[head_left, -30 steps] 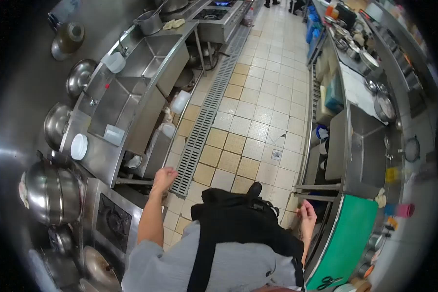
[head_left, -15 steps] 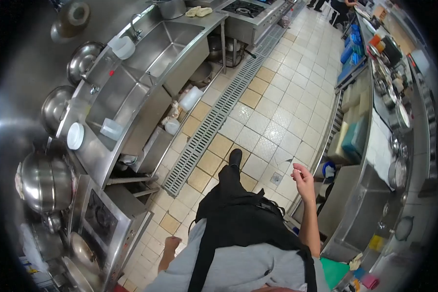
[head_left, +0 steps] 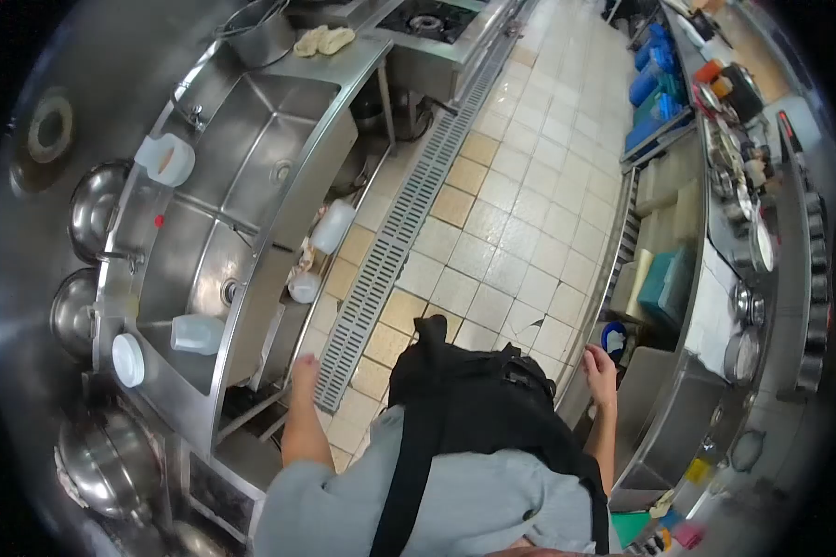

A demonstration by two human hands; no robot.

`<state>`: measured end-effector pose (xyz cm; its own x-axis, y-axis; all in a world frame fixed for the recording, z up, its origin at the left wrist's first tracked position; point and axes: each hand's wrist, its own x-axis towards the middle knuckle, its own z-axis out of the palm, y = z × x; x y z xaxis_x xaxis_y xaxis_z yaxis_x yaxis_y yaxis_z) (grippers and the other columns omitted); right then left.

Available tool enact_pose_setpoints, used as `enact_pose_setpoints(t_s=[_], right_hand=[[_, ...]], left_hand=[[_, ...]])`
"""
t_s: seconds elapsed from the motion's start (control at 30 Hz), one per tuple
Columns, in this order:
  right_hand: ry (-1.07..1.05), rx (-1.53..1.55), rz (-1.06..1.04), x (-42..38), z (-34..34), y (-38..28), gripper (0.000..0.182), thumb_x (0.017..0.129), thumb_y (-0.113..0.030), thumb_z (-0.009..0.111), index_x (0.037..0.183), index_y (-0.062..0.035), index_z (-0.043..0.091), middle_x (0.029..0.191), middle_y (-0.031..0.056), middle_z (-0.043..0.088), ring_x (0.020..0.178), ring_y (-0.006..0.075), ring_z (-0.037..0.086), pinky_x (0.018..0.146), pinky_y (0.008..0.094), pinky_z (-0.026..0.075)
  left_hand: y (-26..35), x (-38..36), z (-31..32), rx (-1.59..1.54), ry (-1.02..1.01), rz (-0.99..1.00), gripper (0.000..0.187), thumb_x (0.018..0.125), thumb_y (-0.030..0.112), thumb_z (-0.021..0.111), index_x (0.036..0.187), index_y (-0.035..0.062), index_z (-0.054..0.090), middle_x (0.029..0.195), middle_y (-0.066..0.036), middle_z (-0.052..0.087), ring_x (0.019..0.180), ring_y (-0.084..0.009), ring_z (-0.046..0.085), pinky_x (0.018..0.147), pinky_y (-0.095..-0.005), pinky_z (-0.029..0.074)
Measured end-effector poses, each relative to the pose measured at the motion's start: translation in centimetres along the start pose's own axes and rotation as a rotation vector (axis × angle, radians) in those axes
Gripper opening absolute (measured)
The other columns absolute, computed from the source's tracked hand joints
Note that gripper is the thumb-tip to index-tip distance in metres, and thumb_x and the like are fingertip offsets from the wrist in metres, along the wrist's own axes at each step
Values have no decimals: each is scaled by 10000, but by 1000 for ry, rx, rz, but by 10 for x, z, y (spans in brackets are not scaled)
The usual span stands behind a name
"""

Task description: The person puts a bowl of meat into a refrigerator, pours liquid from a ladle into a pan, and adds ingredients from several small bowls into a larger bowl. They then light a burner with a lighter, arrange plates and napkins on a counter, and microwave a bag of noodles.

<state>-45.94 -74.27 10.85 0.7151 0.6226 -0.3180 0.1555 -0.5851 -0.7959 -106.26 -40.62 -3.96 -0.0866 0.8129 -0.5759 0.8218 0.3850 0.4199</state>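
Advanced along the tiled floor (head_left: 520,223), you do best centred between sink counter (head_left: 178,408), left, and right counter (head_left: 685,408). By the drain grate (head_left: 404,223), your left hand (head_left: 305,368) shows unclear grip; your right hand (head_left: 600,364), fingers apart, hangs near the right counter.

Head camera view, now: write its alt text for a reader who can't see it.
A person's left hand and right hand, nothing visible in either, are out at the sides of a black apron in a tiled kitchen aisle. A steel double sink lines the left; metal cookware crowds the right.
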Motion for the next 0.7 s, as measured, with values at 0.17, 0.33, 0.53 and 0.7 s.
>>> enact_pose_setpoints(t_s=[0.17, 0.33, 0.53, 0.7], right_hand=[[-9, 138, 290, 9, 7, 31, 427, 1016, -354, 552, 1192, 25, 640, 979, 50, 669, 784, 113, 607, 685, 253, 482], [82, 344, 408, 53, 3, 53, 465, 1010, -408, 558, 1110, 34, 660, 894, 40, 669, 751, 117, 600, 648, 254, 476], [272, 429, 258, 225, -47, 52, 329, 1001, -306, 594, 913, 4, 660, 802, 40, 643, 673, 108, 579, 578, 249, 455], [237, 289, -117, 444, -72, -27, 223, 965, -180, 608, 847, 7, 644, 871, 79, 630, 723, 121, 582, 581, 269, 464]], left_hand=[[154, 44, -16, -138, -2, 181, 439, 898, 271, 656, 1240, -5, 641, 1194, -190, 679, 1103, -283, 650, 917, -358, 505], [257, 68, 15, -210, -170, 199, 492, 914, 303, 643, 1285, -20, 604, 1209, -199, 667, 1126, -266, 636, 933, -351, 494], [294, 64, 55, -138, 51, 193, 524, 899, 284, 656, 1329, -2, 570, 1249, -232, 641, 1139, -307, 644, 965, -362, 494], [267, 3, 110, -323, 76, -125, 449, 910, 266, 642, 1261, -13, 609, 1051, -186, 709, 979, -301, 676, 845, -382, 520]])
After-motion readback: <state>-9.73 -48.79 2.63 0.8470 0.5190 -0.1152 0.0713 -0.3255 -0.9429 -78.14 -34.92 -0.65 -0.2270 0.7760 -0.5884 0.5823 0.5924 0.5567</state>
